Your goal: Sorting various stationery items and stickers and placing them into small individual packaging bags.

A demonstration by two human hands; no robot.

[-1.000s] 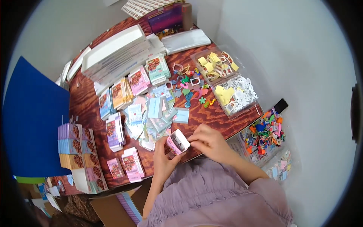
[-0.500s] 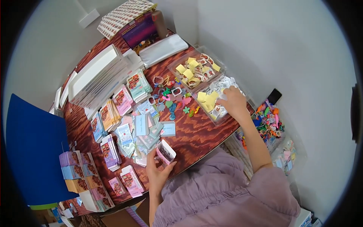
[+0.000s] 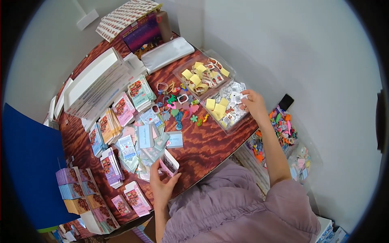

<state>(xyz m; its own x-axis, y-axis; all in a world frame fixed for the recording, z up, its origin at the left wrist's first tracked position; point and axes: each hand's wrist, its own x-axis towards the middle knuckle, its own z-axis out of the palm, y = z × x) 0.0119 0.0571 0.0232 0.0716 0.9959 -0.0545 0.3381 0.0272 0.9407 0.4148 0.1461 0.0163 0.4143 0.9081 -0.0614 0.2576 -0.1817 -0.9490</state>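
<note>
My left hand (image 3: 161, 187) grips a small pink open-topped carton (image 3: 170, 165) at the table's near edge, thumb on one side and fingers on the other. Dark contents show inside it. Over the right rim of a clear plastic tray (image 3: 227, 130), my right hand (image 3: 256, 106) pinches a small white packet (image 3: 244, 97). That tray holds more white printed packets (image 3: 231, 118) and folded yellow paper slips (image 3: 219, 111). Beside my left hand lies a loose heap of pastel printed sachets and cards (image 3: 145, 137).
Flattened cartons stand in stacks (image 3: 111, 167) at left. Colourful hair ties and charms (image 3: 178, 106) lie mid-table. Behind are a second clear tray (image 3: 178, 73), clear plastic bags (image 3: 168, 54) and stacked white box trays (image 3: 95, 87). A bag of trinkets (image 3: 281, 125) and a phone (image 3: 286, 101) sit right.
My right hand has drawn back from the middle of the packets to the tray's right side, now with a white packet at its fingertips. My left hand still holds the carton, tilted slightly differently.
</note>
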